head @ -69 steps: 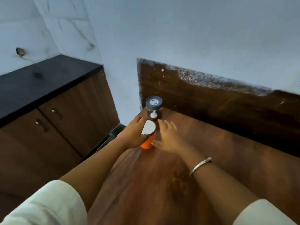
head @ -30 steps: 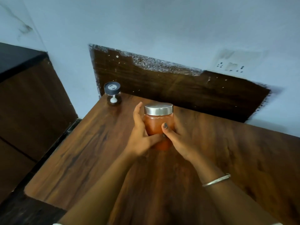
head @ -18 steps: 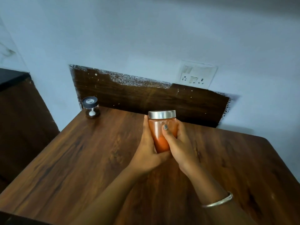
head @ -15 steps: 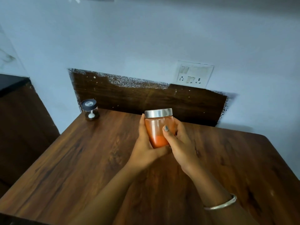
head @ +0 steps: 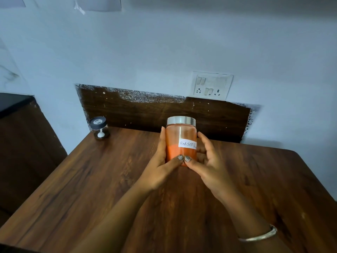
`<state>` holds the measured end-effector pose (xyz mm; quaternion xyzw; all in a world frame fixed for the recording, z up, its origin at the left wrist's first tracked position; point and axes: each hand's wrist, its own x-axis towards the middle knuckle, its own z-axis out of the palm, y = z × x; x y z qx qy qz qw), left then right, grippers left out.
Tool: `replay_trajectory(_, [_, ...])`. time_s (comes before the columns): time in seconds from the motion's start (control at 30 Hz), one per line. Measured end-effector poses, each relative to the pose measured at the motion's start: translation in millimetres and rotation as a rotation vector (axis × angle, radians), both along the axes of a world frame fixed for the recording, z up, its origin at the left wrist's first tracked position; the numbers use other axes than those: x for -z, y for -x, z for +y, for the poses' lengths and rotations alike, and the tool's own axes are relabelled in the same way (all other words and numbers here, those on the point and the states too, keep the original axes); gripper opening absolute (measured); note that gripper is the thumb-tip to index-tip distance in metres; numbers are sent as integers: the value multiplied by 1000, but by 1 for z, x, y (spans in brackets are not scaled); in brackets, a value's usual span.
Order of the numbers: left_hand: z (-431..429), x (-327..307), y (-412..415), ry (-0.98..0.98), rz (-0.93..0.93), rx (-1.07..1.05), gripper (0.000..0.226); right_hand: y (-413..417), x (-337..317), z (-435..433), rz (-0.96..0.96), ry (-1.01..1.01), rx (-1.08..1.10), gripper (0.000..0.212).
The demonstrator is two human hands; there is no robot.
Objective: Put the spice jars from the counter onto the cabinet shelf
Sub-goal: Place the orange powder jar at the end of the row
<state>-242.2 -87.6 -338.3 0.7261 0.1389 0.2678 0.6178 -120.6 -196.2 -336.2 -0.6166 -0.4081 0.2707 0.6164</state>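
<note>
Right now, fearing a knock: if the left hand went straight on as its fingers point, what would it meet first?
Likely the dark wood back panel, though depth is unclear. The left hand holds the red chilli jar; the small black-lidded jar sits aside.

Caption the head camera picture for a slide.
The left hand and right hand hold a steel-lidded red chilli jar at the wooden counter; a black-lidded jar stands at its back left corner.

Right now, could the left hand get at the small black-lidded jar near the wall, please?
Probably, once freed: the left hand grips the chilli jar with the right hand, but only bare tabletop separates it from the small jar.
</note>
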Motion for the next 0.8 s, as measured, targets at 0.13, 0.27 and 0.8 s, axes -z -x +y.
replay_trajectory(0.13, [1,0,-3,41,-74,34,84,-8,-2,-3,-13,32,-117,98])
replay_trajectory(0.27, [-1,0,-10,80,-63,51,85,-17,-6,-4,20,67,-208,101])
replay_trajectory(0.8, [3,-12,-38,-122,74,150,105,-49,-21,-22,-170,100,-115,97])
